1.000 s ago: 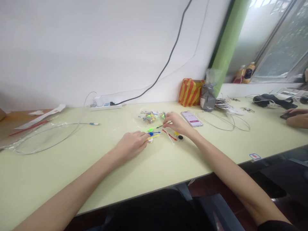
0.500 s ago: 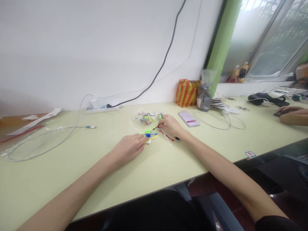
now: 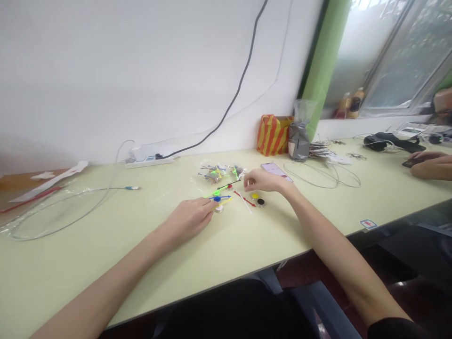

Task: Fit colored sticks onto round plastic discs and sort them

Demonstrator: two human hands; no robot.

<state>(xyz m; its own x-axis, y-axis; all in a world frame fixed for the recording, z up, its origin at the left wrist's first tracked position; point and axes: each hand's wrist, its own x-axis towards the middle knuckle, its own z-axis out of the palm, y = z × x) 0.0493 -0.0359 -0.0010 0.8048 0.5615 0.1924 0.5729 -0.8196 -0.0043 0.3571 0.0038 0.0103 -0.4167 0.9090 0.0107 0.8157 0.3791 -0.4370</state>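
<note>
My left hand [image 3: 192, 215] lies low on the table with its fingers together and its fingertips against a small blue disc [image 3: 216, 199] with a blue arrow. Beside that disc are a green disc [image 3: 216, 193], a white disc [image 3: 219, 208] and a yellow arrow [image 3: 226, 201]. My right hand [image 3: 263, 180] hovers with loosely bent fingers and nothing visible in them. Left of it, a black arrow [image 3: 229, 184] lies by a red disc [image 3: 229, 187]. Nearer me are a white arrow [image 3: 246, 204], a red arrow [image 3: 249, 202], a yellow disc [image 3: 254, 196] and a black disc [image 3: 261, 202].
Clear bags of coloured arrows [image 3: 212, 174] lie behind my hands. A phone [image 3: 277, 170] is beyond my right hand, with a striped bag [image 3: 273, 135] behind it. A power strip [image 3: 150, 162] runs along the wall. Far right, another person's hand [image 3: 429, 159] rests on a dark object.
My right hand has moved right and lifted off the red disc and black arrow, uncovering them and the yellow disc. My left hand stays at the blue disc.
</note>
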